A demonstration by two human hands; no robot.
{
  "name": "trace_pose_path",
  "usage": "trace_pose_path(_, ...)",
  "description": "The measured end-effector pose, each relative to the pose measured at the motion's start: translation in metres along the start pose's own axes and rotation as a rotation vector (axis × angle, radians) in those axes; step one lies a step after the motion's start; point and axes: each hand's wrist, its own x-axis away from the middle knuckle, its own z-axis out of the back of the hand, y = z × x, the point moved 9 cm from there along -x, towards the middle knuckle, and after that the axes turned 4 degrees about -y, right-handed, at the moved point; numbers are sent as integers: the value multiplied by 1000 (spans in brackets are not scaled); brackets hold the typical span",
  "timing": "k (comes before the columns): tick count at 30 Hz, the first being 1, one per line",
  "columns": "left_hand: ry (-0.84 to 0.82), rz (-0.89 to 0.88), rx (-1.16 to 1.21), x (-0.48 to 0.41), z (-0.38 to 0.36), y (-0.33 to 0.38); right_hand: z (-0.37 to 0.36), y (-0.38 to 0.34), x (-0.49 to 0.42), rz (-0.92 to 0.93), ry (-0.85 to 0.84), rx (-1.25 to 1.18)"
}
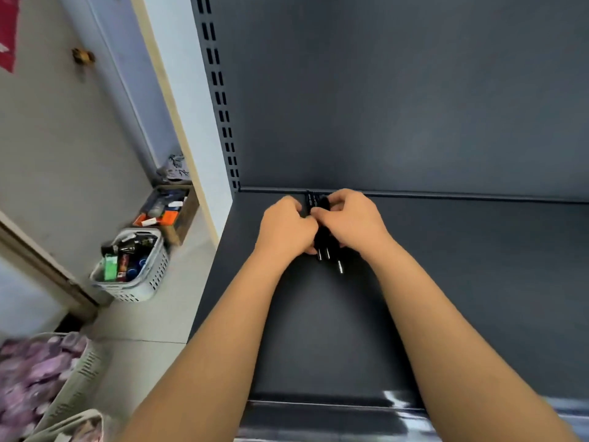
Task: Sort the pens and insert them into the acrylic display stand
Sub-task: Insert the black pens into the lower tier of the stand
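Observation:
A small bundle of black pens (322,232) is held between both hands above the dark grey shelf (462,282), near its back edge. My left hand (285,229) closes on the bundle from the left. From the right, my right hand (350,223) grips the same pens, fingers curled over their upper part. Silver-tipped pen ends stick out below the hands, pointing toward me. No acrylic display stand is in view.
The shelf's dark back panel (414,90) rises behind the hands, with a slotted upright (220,100) at its left. On the floor to the left stand a white basket of bottles (149,282), a cardboard box (181,218) and baskets with purple items (35,378).

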Motion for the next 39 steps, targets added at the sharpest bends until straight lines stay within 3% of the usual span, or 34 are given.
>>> trace_pose_path(8, -165, 48, 223, -9, -14, -3, -13, 9, -10, -54, -151, -246)
trace_pose_path(15, -161, -54, 387, 15, -16, 20, -1, -6, 13, 12, -211, -354)
trace_pose_path(21, -255, -227, 437, 46, -45, 92, 74, -8, 59, 59, -81, -458)
trace_pose_path(26, -328, -420, 432, 96, -131, 190, 189, 46, 124, 22, 93, -662)
trace_pose_path(30, -399, -504, 484, 140, -226, 253, 287, 114, 187, 51, 250, -708)
trace_pose_path(34, -375, -642, 451, 186, -321, 313, 383, 223, 244, -30, 473, -665)
trace_pose_path(39, -306, -800, 411, 215, -406, 388, 480, 330, 297, -117, 606, -768)
